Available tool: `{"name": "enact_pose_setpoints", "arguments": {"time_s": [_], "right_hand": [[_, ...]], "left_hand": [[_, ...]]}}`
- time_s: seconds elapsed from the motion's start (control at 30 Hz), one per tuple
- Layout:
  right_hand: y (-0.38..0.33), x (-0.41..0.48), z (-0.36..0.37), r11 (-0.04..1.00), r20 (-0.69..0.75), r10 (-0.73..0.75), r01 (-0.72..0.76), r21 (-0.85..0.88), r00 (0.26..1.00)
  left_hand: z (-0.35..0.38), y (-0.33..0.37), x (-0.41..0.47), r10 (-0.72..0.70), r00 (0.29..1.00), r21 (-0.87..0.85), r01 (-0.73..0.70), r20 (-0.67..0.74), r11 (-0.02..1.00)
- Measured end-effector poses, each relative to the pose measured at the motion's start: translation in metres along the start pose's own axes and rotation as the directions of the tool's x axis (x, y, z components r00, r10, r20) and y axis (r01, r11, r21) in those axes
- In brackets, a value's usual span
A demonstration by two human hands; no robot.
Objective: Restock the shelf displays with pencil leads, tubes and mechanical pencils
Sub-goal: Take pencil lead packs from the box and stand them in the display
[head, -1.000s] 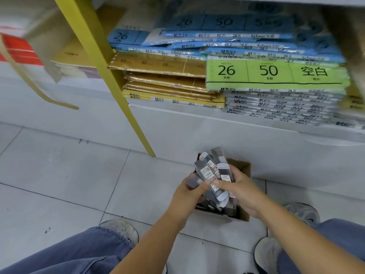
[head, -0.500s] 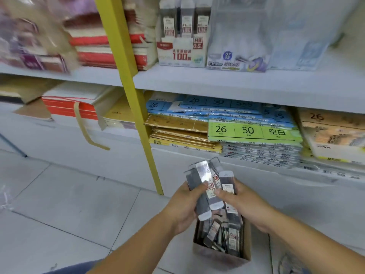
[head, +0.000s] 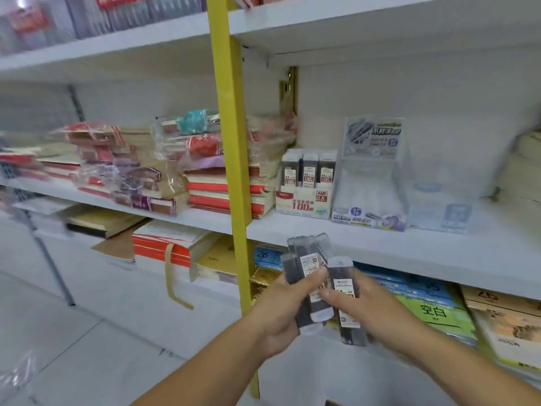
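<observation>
Your left hand (head: 281,312) grips the lead cases (head: 304,259), your right hand (head: 371,306) pinches one case (head: 345,291), below the shelf (head: 424,247). Slot each upright, label forward, into the display box (head: 304,202).

A fanned bundle of pencil-lead cases (head: 304,259) was gripped in the left hand (head: 278,315) and a single case (head: 345,291) was pinched by the right hand (head: 371,306), in front of the white shelf (head: 424,250) on which a lead display box (head: 304,202) was set near a yellow upright (head: 231,142).
</observation>
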State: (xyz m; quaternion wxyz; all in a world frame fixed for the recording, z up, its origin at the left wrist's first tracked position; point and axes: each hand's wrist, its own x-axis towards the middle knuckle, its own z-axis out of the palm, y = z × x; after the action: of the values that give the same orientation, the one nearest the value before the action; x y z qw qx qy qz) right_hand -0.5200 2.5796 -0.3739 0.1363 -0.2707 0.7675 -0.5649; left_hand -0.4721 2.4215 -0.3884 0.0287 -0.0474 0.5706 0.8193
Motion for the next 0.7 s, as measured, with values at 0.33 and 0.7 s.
{"name": "enact_pose_setpoints", "arguments": {"time_s": [0.33, 0.7], "right_hand": [[0.005, 0.020, 0.017, 0.999, -0.034, -0.028, 0.027, -0.042, 0.999], [-0.051, 0.042, 0.004, 0.996, -0.255, -0.085, 0.086, -0.006, 0.963]], "left_hand": [[-0.024, -0.002, 0.011, 0.083, 0.995, -0.067, -0.087, -0.057, 0.994], [-0.029, 0.045, 0.015, 0.242, 0.929, -0.120, -0.284, -0.279, 0.951]]}}
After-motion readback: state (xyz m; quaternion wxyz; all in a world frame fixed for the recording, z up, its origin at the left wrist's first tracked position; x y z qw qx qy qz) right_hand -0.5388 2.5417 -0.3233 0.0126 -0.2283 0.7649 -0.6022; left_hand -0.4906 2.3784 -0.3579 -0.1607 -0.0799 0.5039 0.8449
